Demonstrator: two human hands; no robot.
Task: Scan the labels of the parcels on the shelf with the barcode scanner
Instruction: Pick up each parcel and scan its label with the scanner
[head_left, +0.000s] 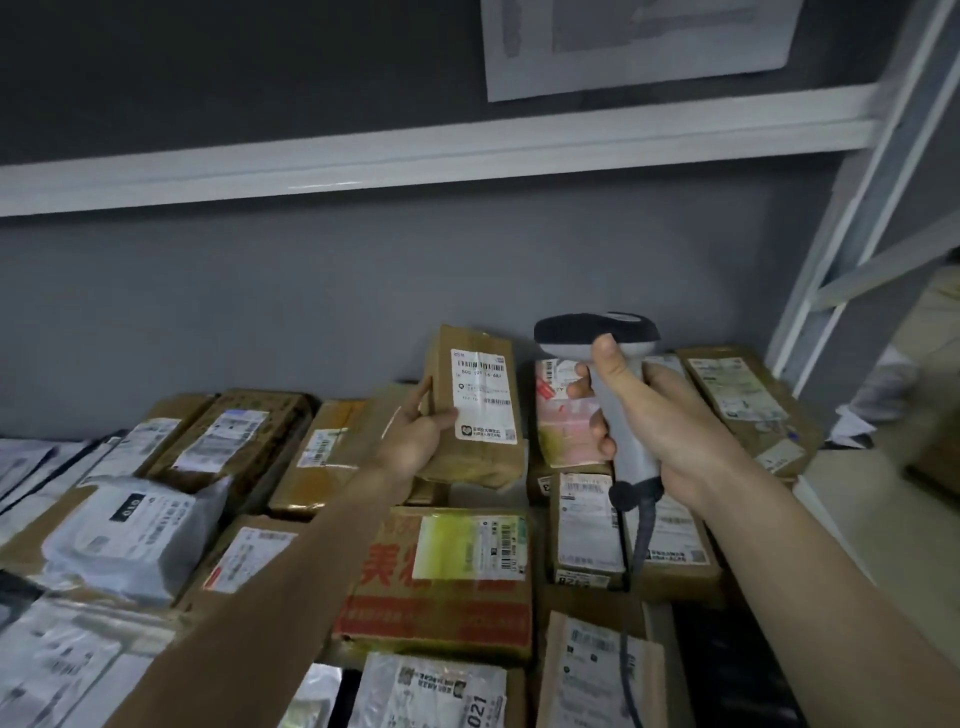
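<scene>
Parcels crowd the shelf (831, 499); one brown parcel (470, 410) is propped upright by the left hand (415, 441), fingers curled round its edge, its white label (484, 395) facing the person. The right hand (654, 415) grips the barcode scanner (597, 335) just beside it. Its head seems to point past the label, so a neighbouring barcode might register instead, or the lightly held parcel could tip.

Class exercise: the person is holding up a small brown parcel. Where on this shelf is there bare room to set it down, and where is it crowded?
The shelf is packed nearly edge to edge. The left hand holds the brown parcel above the one gap, between the tan box and the red-printed carton. A dark strip at the front right also looks bare. The right hand grips the scanner.
</scene>
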